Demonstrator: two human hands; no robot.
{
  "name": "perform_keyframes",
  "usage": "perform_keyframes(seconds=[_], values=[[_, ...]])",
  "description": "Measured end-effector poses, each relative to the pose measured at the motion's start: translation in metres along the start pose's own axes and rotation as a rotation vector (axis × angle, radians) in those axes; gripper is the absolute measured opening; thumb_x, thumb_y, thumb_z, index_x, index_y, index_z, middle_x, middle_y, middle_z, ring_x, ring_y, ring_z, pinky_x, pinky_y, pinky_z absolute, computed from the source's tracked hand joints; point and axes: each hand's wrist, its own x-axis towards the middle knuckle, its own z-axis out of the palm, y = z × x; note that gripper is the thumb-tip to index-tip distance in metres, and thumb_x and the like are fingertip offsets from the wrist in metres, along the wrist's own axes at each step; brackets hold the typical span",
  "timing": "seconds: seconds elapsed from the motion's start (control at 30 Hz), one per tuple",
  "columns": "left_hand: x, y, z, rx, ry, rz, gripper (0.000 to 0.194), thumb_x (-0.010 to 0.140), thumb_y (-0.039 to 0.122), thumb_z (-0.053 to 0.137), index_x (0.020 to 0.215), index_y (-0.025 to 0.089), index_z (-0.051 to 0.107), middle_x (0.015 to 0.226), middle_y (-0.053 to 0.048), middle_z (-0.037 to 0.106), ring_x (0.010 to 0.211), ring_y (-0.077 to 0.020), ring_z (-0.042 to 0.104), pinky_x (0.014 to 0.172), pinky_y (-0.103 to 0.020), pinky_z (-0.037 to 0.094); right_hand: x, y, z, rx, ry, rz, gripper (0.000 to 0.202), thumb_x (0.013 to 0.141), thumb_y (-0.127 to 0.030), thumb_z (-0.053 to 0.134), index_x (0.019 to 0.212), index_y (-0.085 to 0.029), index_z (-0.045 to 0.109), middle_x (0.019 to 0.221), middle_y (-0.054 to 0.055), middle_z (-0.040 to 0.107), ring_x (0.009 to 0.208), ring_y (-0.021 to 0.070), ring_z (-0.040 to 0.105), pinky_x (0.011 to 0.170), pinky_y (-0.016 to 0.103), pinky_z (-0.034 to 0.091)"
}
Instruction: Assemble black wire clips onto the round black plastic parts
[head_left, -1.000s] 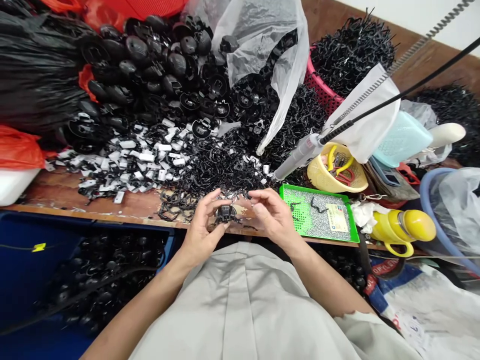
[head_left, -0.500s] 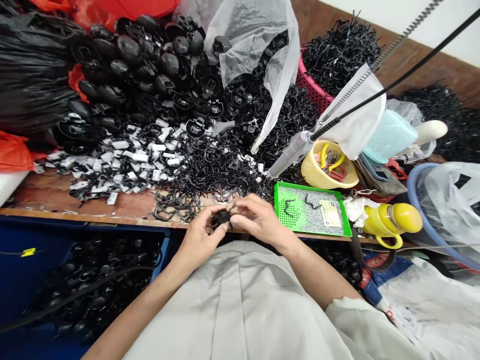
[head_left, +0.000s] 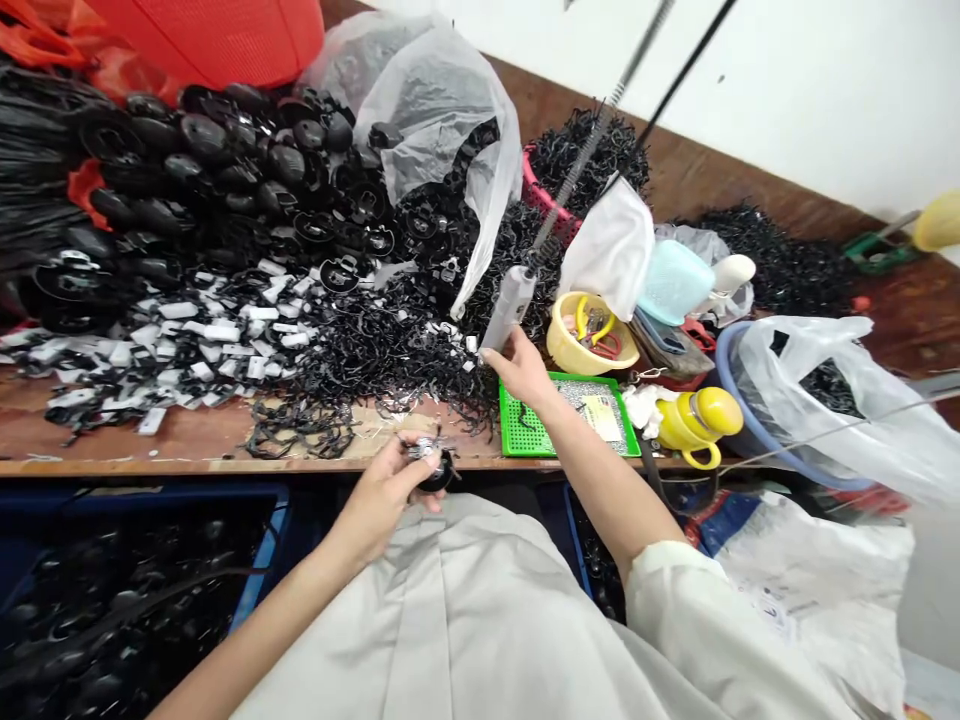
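My left hand (head_left: 379, 495) is closed on a small black rounded plastic part (head_left: 437, 474) just off the bench's front edge. Some shiny detail shows on the part's top, too small to make out. My right hand (head_left: 525, 370) has its thumb and fingers around the lower end of a grey electric screwdriver (head_left: 511, 303), which hangs tilted from a coiled spring (head_left: 585, 165). The tool's tip is hidden by the hand. Below the right forearm lies a green tray (head_left: 521, 430) with a speckled bed of tiny screws, partly covered by the arm.
Heaped along the bench are black thin pieces (head_left: 375, 340), white-and-black clips (head_left: 202, 340) and black domed shells (head_left: 217, 150). At right stand a cream bowl of pliers (head_left: 574, 350), a yellow bottle (head_left: 694, 420) and a blue basin (head_left: 731, 365). A blue bin (head_left: 259, 560) sits below left.
My right hand has left the black part and moved up and right onto the electric screwdriver. My left hand keeps the part, now turned. The view has swung to the right.
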Motion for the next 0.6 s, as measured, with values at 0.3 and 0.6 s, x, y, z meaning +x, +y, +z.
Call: perform_keyframes(seconds=[0.3, 0.6], values=[[0.064, -0.003, 0.053, 0.057, -0.038, -0.096, 0.038, 0.072, 0.033, 0.074, 0.099, 0.020, 0.050, 0.082, 0.001, 0.059, 0.054, -0.0101, 0.062, 0.043, -0.022, 0.053, -0.037, -0.025, -0.067, 0.160, 0.214, 0.052, 0.052, 0.071, -0.022, 0.070, 0.119, -0.026, 0.050, 0.085, -0.003, 0.063, 0.072, 0.0150, 0.059, 0.068, 0.031, 0.051], [0.058, 0.003, 0.025, -0.029, 0.254, 0.020, 0.041, 0.072, 0.035, 0.073, 0.102, 0.023, 0.049, 0.079, 0.002, 0.061, 0.055, -0.0128, 0.063, 0.045, -0.024, 0.053, -0.035, 0.002, -0.048, 0.256, 0.432, 0.106, 0.025, 0.079, -0.039, 0.070, 0.089, -0.020, 0.056, 0.052, -0.007, 0.055, 0.044, 0.0109, 0.053, 0.051, 0.027, 0.047]])
